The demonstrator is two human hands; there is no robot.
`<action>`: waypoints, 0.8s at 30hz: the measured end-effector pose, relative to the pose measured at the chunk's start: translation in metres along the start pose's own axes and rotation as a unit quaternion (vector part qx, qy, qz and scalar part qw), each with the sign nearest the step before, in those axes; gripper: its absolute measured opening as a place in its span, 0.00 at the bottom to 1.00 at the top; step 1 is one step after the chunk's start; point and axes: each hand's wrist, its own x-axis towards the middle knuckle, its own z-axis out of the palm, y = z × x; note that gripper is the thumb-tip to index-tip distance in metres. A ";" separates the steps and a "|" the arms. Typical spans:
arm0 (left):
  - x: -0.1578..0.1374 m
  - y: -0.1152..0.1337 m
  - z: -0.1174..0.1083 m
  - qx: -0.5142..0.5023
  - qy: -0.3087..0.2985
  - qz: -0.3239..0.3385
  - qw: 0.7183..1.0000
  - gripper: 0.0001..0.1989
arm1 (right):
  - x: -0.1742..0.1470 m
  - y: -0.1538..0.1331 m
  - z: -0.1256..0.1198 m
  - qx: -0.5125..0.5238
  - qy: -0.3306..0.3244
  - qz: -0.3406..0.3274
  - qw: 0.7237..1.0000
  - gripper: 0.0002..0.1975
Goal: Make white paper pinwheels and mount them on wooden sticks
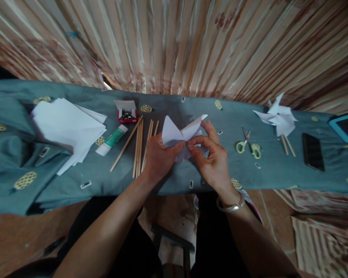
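Observation:
Above the middle of the table, a white paper pinwheel (172, 131) is held between both hands, its corners folded in and standing up. My left hand (161, 156) grips it from the left, the thumb pressed near its centre. My right hand (210, 154) pinches at the centre with thumb and forefinger; a tiny dark thing shows at those fingertips, too small to make out. Several wooden sticks (137, 148) lie just left of my left hand, partly covered by it. A small red and white box (127, 112) of dark metal pins stands open behind them.
On the left lie a stack of white paper sheets (71, 127) and a green and white tube (112, 139). To the right are green-handled scissors (248, 144), finished pinwheels (278, 116) on sticks, a black phone (313, 151) and a blue-edged device (346, 127). A curtain (174, 46) hangs behind the table.

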 end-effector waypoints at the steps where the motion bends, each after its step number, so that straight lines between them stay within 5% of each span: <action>1: 0.000 0.000 0.000 0.001 0.001 -0.001 1.000 0.03 | 0.000 0.000 0.000 0.002 -0.001 0.001 1.000 0.04; 20: 0.001 -0.004 0.001 -0.024 0.010 -0.007 1.000 0.02 | -0.002 0.003 0.009 0.038 0.026 0.027 0.999 0.02; 24: 0.003 -0.007 0.002 -0.082 0.003 -0.042 0.996 0.05 | -0.003 0.004 0.013 0.091 0.051 0.052 0.993 0.13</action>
